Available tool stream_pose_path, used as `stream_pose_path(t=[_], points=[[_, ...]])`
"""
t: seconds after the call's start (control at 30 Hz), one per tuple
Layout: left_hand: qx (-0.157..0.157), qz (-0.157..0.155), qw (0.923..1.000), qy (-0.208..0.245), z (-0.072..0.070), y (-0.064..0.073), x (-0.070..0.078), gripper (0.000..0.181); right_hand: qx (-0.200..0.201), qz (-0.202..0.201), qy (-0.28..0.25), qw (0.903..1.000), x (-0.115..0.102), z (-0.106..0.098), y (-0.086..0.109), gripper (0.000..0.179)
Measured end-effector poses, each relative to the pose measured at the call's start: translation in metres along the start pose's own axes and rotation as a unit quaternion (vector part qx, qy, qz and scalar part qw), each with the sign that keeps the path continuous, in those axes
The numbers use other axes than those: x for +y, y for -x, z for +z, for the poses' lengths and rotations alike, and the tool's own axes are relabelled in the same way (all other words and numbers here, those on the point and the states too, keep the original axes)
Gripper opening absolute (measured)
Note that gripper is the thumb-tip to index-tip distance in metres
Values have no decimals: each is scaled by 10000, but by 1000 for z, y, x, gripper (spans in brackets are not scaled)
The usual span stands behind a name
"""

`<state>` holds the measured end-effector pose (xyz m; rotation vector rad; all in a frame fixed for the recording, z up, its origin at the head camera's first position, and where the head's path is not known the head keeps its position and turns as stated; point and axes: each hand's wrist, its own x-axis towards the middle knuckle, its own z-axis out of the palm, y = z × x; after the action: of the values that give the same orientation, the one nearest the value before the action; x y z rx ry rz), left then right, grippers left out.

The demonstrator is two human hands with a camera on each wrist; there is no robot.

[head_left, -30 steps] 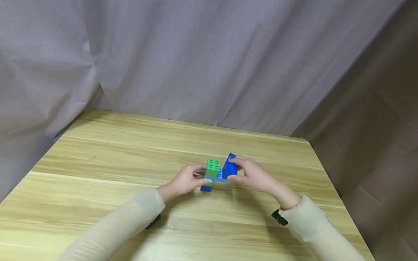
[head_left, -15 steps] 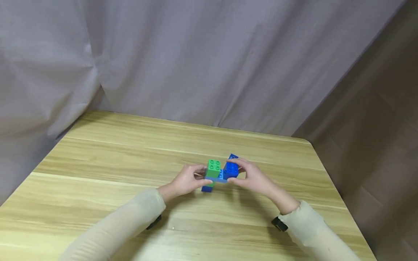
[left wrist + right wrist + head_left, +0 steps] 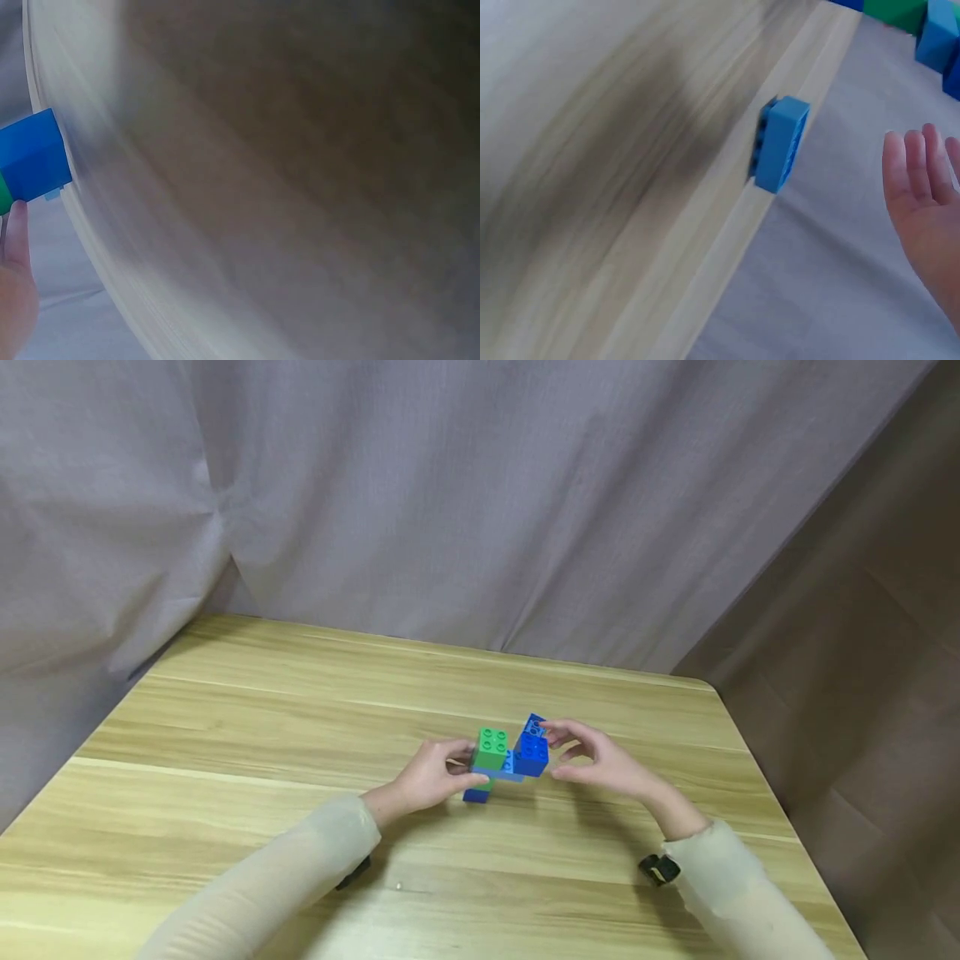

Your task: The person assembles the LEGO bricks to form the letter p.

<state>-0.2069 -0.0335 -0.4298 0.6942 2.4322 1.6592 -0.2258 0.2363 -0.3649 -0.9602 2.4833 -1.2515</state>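
The fingers of the left hand (image 3: 427,774) were curled in a pinch on the brick stack (image 3: 492,764), thumb on the near side. Those of the right hand (image 3: 600,766) were half open, thumb and forefinger parted, holding nothing; they hovered to the right of the stack's upper green brick (image 3: 492,742), just beside the dark blue brick (image 3: 532,757). The upper green brick sat on one end of a light blue brick (image 3: 509,773), the dark blue one on the other end, to the green's right. Directly below the upper green brick were a lower green brick (image 3: 484,785) and a bottom blue brick (image 3: 476,796); whether that touched the counter (image 3: 300,718) could not be told. Beyond and right of the upper green brick, a loose blue brick (image 3: 536,725) stood on its side on the counter. Farther beyond the upper green brick hung a grey curtain (image 3: 420,527).
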Motion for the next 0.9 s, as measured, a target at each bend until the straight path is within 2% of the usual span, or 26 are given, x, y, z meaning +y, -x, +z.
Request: stream_pose_path(t=[0.13,0.4,0.53,0.73,0.9], points=[[3,15,10000,67,0,0,0,39,8,184,-91,9998,10,-3,-1,58],[39,-75,10000,35,1,1,2,40,485,928,-53,9945,36,-7,-19,56],[73,-75,9999,15,0,1,1,41,595,1159,195,9913,53,-7,-31,57],[74,-68,9999,6,-1,1,0,40,305,1435,602,9873,72,-6,-46,64],[56,-112,9999,-37,-1,2,0,40,-115,1405,828,9865,75,-2,-56,74]])
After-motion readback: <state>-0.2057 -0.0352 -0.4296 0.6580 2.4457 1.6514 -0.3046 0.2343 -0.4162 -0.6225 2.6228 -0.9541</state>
